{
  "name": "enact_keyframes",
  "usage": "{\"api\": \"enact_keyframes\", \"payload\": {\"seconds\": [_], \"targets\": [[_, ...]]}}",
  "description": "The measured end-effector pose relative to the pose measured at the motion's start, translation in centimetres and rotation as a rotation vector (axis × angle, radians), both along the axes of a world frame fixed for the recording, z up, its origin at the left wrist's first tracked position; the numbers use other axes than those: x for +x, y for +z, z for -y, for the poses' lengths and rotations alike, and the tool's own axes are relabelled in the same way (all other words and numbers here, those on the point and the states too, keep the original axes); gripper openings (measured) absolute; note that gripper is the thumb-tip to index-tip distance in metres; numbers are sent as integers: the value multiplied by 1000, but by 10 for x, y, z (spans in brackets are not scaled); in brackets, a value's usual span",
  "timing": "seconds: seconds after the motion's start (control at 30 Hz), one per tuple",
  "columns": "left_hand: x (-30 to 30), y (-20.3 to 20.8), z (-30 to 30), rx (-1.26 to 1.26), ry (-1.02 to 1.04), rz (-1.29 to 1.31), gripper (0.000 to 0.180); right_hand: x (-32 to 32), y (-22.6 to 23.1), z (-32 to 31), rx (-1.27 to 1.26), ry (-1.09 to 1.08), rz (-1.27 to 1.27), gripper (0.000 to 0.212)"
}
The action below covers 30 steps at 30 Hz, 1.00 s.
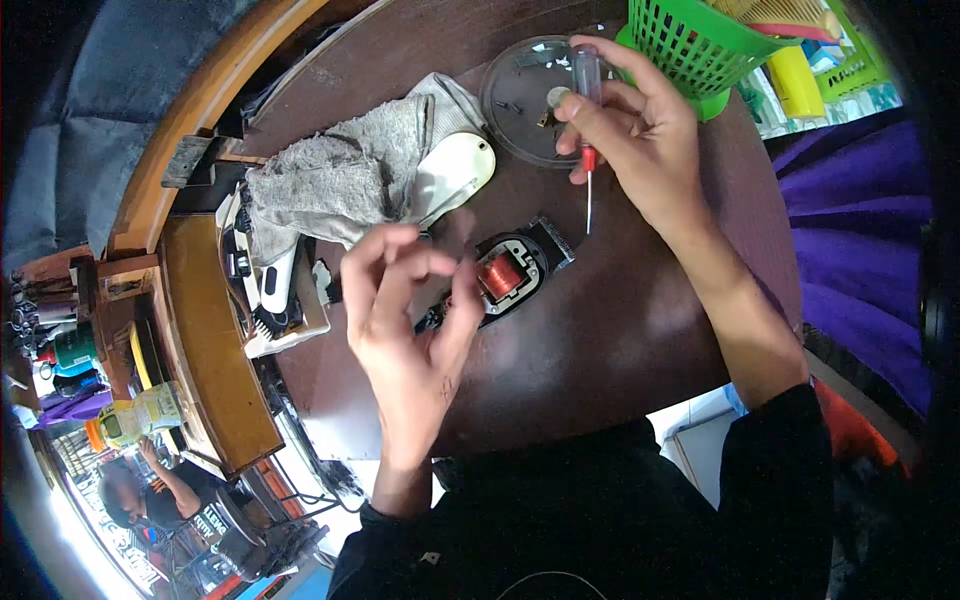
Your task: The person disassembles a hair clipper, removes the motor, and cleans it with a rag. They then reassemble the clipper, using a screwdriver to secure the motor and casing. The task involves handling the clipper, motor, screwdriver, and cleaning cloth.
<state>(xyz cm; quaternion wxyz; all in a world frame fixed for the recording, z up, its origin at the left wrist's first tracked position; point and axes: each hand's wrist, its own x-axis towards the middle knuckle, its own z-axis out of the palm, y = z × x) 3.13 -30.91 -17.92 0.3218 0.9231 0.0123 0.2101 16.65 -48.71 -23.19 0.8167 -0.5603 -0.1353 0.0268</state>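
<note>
The head view showed an opened hair clipper lying on its back on the dark bench, close to the left hand, its inside facing up, presumably so that its parts could be reached. The left hand was loosely curled, thumb and fingertips near each other over the clipper's side; blur hid whether they pinched anything. The right hand gripped a screwdriver above and to the right, handle upward and thin metal shank aimed down, a hold that seemed to keep the tool ready while leaving the clipper uncovered. Inside the dark housing, a glossy copper coil sat against a pale frame, and a toothed blade formed the far end. A shallow, clear round dish held small dark bits, probably to stop them rolling off. A smooth, cream, rounded cover rested against a crumpled, nubbly grey cloth, perhaps set there as a soft resting spot. Beyond the right hand stood a green plastic basket, its wall pierced with rows of holes.
</note>
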Motion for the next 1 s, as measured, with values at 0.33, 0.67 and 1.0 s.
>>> {"api": "enact_keyframes", "payload": {"seconds": [0.33, 0.67, 1.0], "targets": [[102, -16, 3, 152, -398, -5, 16, 6, -5, 0, 9, -15, -24, 45], [42, 36, -2, 261, -435, -366, 34, 7, -7, 3, -15, -26, -40, 43], [18, 22, -10, 235, -387, -408, 40, 8, -9, 0, -38, -10, -26, 44]]}}
